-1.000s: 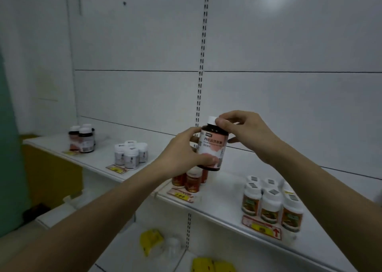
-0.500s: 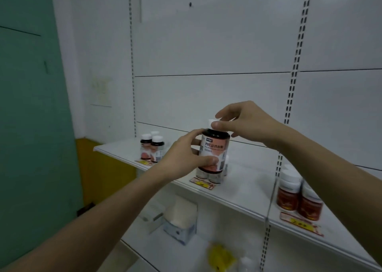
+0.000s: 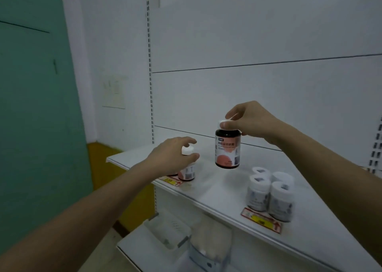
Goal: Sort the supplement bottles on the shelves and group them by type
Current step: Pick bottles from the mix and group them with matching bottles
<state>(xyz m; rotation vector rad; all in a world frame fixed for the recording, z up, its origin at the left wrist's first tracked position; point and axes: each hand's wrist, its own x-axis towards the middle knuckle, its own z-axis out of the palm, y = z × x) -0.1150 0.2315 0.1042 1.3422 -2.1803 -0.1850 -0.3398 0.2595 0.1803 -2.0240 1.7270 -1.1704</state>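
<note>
A dark bottle with a white and pink label [image 3: 228, 149] hangs above the white shelf [image 3: 217, 187], held by its white cap in the fingers of my right hand [image 3: 248, 120]. My left hand [image 3: 171, 158] curls over the white cap of a similar dark bottle [image 3: 187, 171] standing near the shelf's left front edge; another bottle behind it is mostly hidden by the hand. Several white bottles [image 3: 269, 193] stand grouped to the right on the same shelf.
Red and yellow price tags [image 3: 261, 220] sit on the shelf's front lip. A lower shelf [image 3: 157, 245] carries a white box and a clear pack. The green wall [image 3: 37, 106] is at left, and a slotted upright [image 3: 152, 85] runs up the back panel.
My view swung left along the shelf. My left hand let go of the held bottle and moved down-left onto a standing bottle. My right hand alone now carries the bottle by its cap.
</note>
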